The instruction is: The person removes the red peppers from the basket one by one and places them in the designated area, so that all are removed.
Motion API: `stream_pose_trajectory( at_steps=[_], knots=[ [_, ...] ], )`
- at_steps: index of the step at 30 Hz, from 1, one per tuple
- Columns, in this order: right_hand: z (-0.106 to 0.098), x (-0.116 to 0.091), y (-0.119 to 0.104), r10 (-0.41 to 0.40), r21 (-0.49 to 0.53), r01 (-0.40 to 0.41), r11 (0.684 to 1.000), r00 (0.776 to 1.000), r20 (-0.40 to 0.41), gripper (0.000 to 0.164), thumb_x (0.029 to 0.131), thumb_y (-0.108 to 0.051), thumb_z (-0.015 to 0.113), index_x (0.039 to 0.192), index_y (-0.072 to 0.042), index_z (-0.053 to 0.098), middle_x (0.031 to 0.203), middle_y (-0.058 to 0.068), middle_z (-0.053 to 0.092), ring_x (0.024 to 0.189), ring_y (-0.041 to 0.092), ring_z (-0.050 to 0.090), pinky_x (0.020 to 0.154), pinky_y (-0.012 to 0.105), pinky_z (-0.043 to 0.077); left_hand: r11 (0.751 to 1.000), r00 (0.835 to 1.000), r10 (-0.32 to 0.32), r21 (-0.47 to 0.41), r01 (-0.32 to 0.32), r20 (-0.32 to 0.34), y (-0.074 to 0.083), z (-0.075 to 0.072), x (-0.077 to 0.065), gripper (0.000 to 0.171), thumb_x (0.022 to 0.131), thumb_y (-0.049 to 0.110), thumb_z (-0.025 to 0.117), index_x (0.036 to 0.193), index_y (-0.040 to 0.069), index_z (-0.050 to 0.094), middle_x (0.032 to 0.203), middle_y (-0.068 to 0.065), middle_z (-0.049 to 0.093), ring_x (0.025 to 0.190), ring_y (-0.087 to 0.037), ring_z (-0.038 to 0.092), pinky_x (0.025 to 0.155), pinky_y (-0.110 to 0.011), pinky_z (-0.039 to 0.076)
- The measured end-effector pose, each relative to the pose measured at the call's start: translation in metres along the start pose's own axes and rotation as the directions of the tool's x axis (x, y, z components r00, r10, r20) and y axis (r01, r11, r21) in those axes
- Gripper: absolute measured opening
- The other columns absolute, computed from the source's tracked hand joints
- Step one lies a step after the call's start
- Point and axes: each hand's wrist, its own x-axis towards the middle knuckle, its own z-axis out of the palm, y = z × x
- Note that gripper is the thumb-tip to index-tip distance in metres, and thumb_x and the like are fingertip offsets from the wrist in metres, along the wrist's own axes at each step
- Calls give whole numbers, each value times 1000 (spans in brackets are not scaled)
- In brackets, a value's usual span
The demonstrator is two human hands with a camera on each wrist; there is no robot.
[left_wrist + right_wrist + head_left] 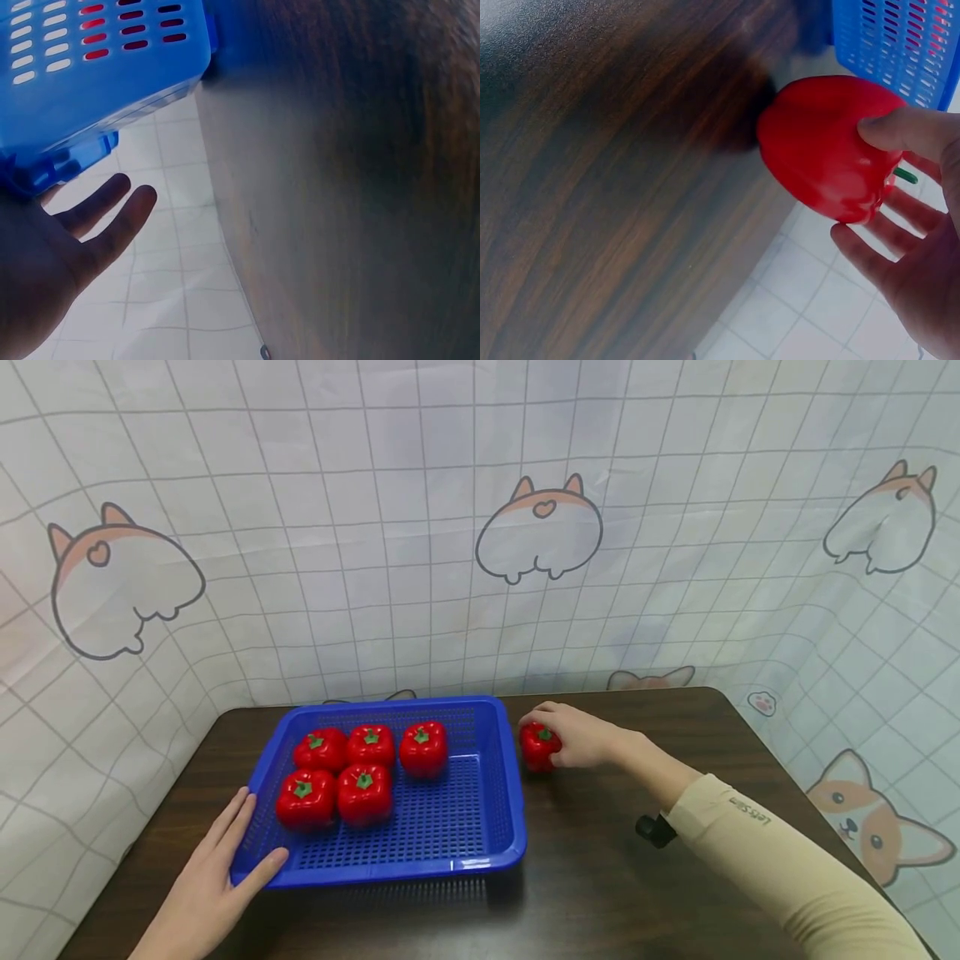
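My right hand (588, 737) grips a glossy red bell pepper (535, 750) just right of the blue basket (405, 872). In the right wrist view, the thumb presses one side of this bell pepper (821, 142) and fingertips touch the other, with its green stem toward the palm. Several more red bell peppers (364, 797) sit stem up in the basket's left and middle parts. At the basket's left front corner rests my left hand (210, 872), fingers straight along the rim and thumb spread. The left wrist view shows that hand (45, 262) beside the basket's slotted wall (97, 97).
The basket stands on a dark wood-grain table (600, 877), its right part showing bare mesh floor. Behind the table and along its sides hangs a white gridded cloth (420, 627) with corgi drawings. A small black object (656, 831) shows by the right sleeve.
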Motion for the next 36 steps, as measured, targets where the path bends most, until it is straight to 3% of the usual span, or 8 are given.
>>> stream_pose_trajectory(
  at_steps=[10, 17, 23, 29, 36],
  knots=[
    [-5, -1, 0, -3, 9, 3, 1000, 1000, 5, 61, 86, -5, 76, 144, -7, 55, 147, 15, 51, 132, 34, 51, 102, 51, 51, 1000, 1000, -4, 4, 4, 3, 2, 0, -1, 86, 101, 44, 64, 165, 11, 16, 171, -14, 9, 147, -56, 20, 101, -81, 26],
    [-21, 7, -10, -21, -24, 21, 999, 1000, 9, 59, 90, -7, 72, 146, -5, 53, 147, 15, 51, 134, 34, 49, 108, 51, 45, 1000, 1000, -3, 6, 3, -3, 3, 0, -2, 86, 101, 44, 64, 165, 10, 17, 171, -15, 10, 146, -56, 20, 101, -81, 26],
    [-38, 20, -25, -70, -63, 70, 996, 998, -4, 55, 91, -3, 69, 144, -2, 54, 144, 16, 53, 134, 34, 50, 109, 51, 44, 1000, 1000, 2, 1, -2, -6, 4, 0, -2, 86, 101, 43, 63, 165, 8, 17, 171, -15, 9, 146, -57, 20, 102, -81, 25],
    [-46, 35, -47, -71, -99, 71, 993, 997, 6, 50, 97, -12, 68, 146, -8, 54, 145, 14, 53, 135, 31, 51, 110, 48, 43, 1000, 1000, -2, -1, 2, -7, 5, 0, -4, 86, 101, 43, 64, 165, 9, 18, 171, -15, 9, 146, -56, 20, 102, -81, 25],
    [-48, 58, -76, -93, -112, 94, 989, 996, 9, 48, 100, -19, 66, 146, -9, 54, 145, 13, 55, 121, 28, 60, 104, 45, 49, 1000, 1000, -5, 2, 5, -19, 7, -1, -5, 86, 101, 44, 64, 165, 10, 18, 170, -16, 10, 146, -56, 20, 103, -81, 25]
  ],
)
